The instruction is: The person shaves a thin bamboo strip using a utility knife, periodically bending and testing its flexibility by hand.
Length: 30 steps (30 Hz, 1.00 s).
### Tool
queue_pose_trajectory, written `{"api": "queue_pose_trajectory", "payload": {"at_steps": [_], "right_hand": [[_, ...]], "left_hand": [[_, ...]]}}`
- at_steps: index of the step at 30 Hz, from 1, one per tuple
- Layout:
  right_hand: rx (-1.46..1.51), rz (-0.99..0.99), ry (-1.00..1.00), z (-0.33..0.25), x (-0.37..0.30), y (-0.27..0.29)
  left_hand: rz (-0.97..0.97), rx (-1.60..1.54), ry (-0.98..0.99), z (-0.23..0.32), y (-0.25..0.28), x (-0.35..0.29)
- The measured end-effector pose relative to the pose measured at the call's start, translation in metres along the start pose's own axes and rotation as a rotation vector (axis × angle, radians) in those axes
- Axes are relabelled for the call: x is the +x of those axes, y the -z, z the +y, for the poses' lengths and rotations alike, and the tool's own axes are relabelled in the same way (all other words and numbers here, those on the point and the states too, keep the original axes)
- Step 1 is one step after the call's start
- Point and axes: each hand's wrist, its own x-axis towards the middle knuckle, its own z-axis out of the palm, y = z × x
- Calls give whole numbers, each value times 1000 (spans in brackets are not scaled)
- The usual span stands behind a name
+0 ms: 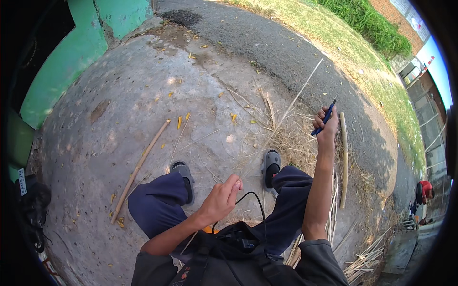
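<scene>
My left hand (220, 199) is closed in a pinch above my lap. A long, thin, pale strip (296, 99), bamboo by its look, runs from these fingers out past my feet to the pavement edge. A short end of it seems to show below the wrist. Out to the right, my right hand (327, 123) grips a blue utility knife (324, 120), its dark blade pointing up and away. The knife is apart from the strip. Pale shavings (300, 138) lie in a heap beyond my right foot, close to the knife hand.
A round stick (140, 171) lies left of my legs, and a thicker pale one (344, 159) right of my forearm. Several cut strips (367, 260) are piled at lower right. A green wall (86, 55) stands far left. A person in red (423, 191) bends down at far right.
</scene>
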Motion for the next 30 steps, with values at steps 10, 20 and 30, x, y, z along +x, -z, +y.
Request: {"api": "queue_pose_trajectory", "payload": {"at_steps": [10, 20, 30], "right_hand": [[-321, -419, -30, 48, -103, -71], [-336, -374, -21, 34, -128, -75], [-822, -112, 509, 11, -110, -61]], "left_hand": [[-244, 211, 205, 13, 16, 9], [-389, 74, 237, 51, 22, 66], [-344, 217, 178, 78, 8, 71]]}}
